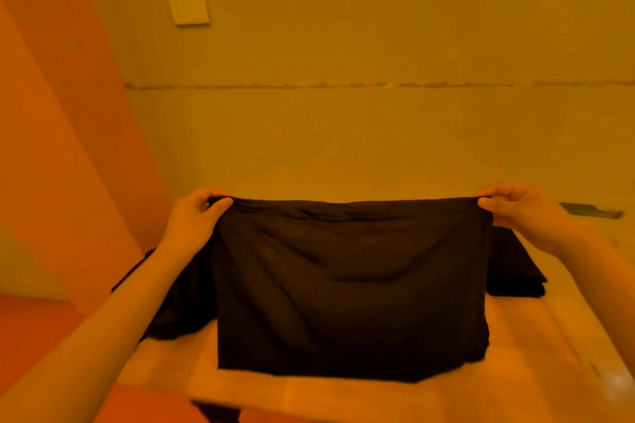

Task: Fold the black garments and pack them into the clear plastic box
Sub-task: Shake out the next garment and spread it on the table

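Observation:
A black garment hangs stretched wide in front of me, its lower edge lying on the table. My left hand pinches its top left corner and my right hand pinches its top right corner, both raised above the table. Behind it on the left lies a loose heap of black cloth. A folded black stack sits behind it on the right. The clear plastic box is not in view.
The table stands against a plain wall with a switch plate high up. A small dark object lies at the table's far right. A piece of black cloth hangs below the table's near edge.

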`<state>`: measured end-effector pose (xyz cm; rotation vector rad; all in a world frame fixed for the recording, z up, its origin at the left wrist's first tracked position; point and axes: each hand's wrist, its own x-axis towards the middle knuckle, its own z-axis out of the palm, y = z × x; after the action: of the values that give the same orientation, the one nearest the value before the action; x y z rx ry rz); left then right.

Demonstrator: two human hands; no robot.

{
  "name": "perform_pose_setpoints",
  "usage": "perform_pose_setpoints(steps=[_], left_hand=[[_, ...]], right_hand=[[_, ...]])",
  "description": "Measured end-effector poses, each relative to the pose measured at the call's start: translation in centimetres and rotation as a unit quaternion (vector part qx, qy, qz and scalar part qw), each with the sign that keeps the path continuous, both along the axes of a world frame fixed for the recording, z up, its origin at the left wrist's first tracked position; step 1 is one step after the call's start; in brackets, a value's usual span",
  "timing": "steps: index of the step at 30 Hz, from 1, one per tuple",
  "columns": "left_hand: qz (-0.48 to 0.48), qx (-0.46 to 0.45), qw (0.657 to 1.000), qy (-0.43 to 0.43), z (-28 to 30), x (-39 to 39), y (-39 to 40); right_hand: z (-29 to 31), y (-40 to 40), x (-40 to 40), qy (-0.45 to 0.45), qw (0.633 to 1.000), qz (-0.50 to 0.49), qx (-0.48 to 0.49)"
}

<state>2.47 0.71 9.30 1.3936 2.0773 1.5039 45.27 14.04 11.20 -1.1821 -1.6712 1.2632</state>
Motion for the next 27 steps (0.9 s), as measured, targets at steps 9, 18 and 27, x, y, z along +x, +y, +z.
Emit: perform_pose_setpoints(steps=[9,18,27], left_hand=[[0.043,-0.155,0.969,0.189,-9.2,-2.7,16.5],[-0.144,-0.307,0.878,0.339,-17.3,4.7,6.7],[-0.098,-0.314,0.876,0.351,-18.1,4.3,0.0]], right_hand=[[-9.1,16.9,-9.6,-0.309,0.938,-0.128,0.088],[-17.5,2.3,-10.9,-0.409,0.894,0.121,0.14],[-17.9,-4.2,-8.1,-0.534,0.808,0.135,0.21]])
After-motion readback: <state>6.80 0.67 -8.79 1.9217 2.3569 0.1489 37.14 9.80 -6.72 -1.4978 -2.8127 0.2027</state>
